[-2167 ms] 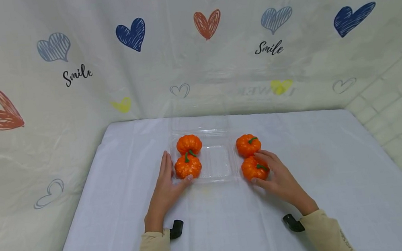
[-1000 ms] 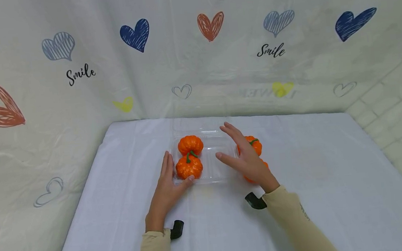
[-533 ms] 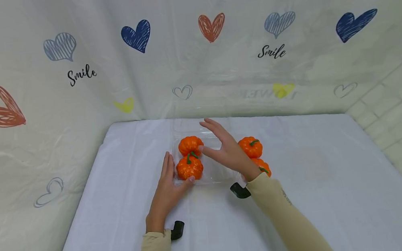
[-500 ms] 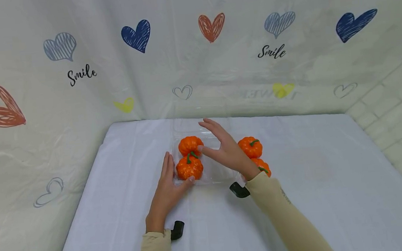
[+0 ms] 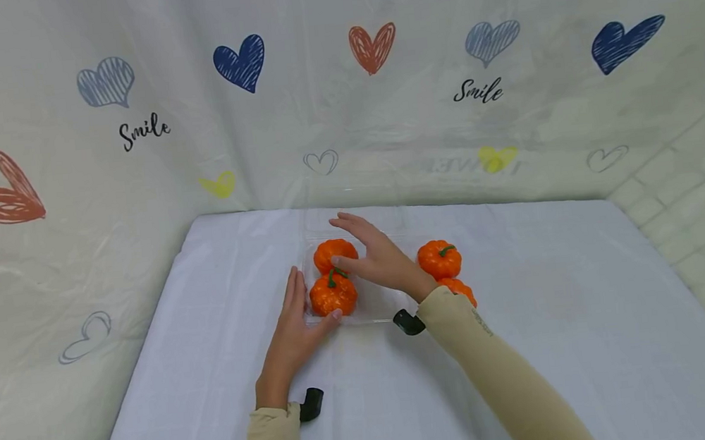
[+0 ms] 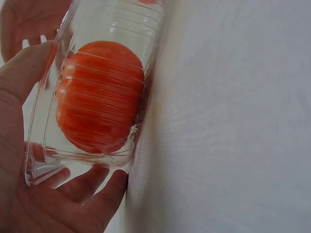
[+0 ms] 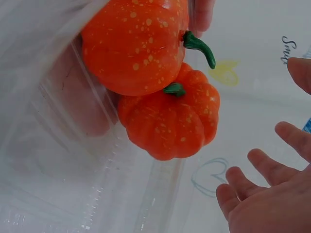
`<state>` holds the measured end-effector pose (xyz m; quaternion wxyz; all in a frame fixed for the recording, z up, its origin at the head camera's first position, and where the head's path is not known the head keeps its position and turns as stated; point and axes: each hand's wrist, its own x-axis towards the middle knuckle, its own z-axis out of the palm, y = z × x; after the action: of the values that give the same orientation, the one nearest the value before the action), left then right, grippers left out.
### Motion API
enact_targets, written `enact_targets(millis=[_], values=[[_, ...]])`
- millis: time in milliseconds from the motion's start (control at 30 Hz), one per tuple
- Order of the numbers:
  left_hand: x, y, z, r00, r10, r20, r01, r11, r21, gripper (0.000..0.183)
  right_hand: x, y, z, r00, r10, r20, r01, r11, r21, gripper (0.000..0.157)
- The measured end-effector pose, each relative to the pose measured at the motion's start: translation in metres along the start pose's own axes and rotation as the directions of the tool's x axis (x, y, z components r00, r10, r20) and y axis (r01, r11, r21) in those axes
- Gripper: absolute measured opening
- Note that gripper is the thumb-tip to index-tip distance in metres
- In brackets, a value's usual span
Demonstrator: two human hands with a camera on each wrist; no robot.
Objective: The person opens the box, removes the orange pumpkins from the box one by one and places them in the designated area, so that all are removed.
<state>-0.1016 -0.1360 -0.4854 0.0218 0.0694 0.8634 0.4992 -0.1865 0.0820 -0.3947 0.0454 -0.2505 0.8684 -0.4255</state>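
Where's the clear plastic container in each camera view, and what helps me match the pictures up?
Head: clear plastic container near the centre, partly behind the right hand.
Left wrist: clear plastic container slanting through the upper left, cut off by the top edge.
Right wrist: clear plastic container on the left side.
Shared landmark: orange pumpkin inside it.

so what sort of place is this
Probably a makeshift tabletop recording corner, though the wider room is out of view. A table draped in white, a sheet printed with hearts and "Smile" right behind it, and small black devices at both wrists suggest that.
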Motion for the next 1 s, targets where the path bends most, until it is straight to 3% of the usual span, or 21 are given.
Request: enact_targets(millis=[433, 733, 1000], values=[[0.0, -0.002, 0.001, 1.0, 0.009, 0.006, -0.009, 1.0, 0.005, 0.115, 0.013, 0.009, 0.01, 0.993, 0.029, 0.117, -0.022, 0.998, -0.06, 0.066], [0.002, -0.006, 0.003, 1.0, 0.021, 0.004, -0.021, 1.0, 0.006, 0.115, 0.024, 0.012, 0.016, 0.969, 0.063, 0.238, -0.024, 0.986, -0.163, 0.063], [0.001, -0.004, 0.002, 1.0, 0.018, 0.003, -0.018, 1.0, 0.011, 0.115, 0.025, 0.01, 0.015, 0.964, 0.063, 0.258, -0.004, 0.975, -0.222, 0.054]])
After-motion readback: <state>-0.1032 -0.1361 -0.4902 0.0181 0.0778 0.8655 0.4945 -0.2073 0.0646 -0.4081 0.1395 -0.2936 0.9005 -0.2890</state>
